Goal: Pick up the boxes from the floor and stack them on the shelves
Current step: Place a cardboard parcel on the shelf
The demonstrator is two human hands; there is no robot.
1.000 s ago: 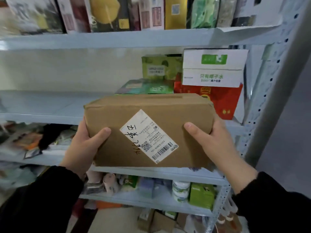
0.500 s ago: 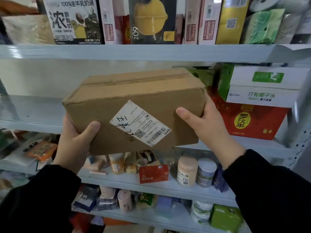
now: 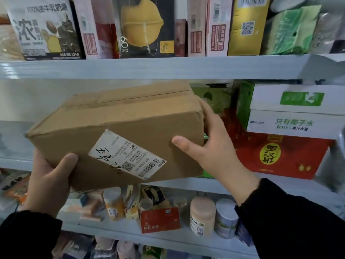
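- L hand (image 3: 50,176): black sleeve, grips the lower-L corner of the cardboard box (image 3: 119,128). Thumb curled onto the front face; the other fingers are tucked under/behind the box, out of sight.
- cardboard box: plain brown, taped seam on top, held up btw both hands & tilted, w/ the L end lower & the R end higher. It's in front of the gap btw the top shelf (image 3: 149,67) & the middle shelf (image 3: 291,186). Can't tell if its far side touches the shelf board.
- label (image 3: 127,156): white shipping sticker w/ barcode, QR code & black handwriting, stuck askew on the box's front face, btw the two thumbs.
- R hand (image 3: 211,154): holds the box's R end, thumb pressed on the front face, fingers (image 3: 206,111) spread & wrapped round the end panel.
- Top shelf: row of upright cartons, incl. a lemon carton (image 3: 143,27).
- Middle shelf, R of the box: white-green carton (image 3: 295,113) stacked on a red carton (image 3: 280,157).
- lower shelf (image 3: 112,230): small jars & a red packet (image 3: 160,219).
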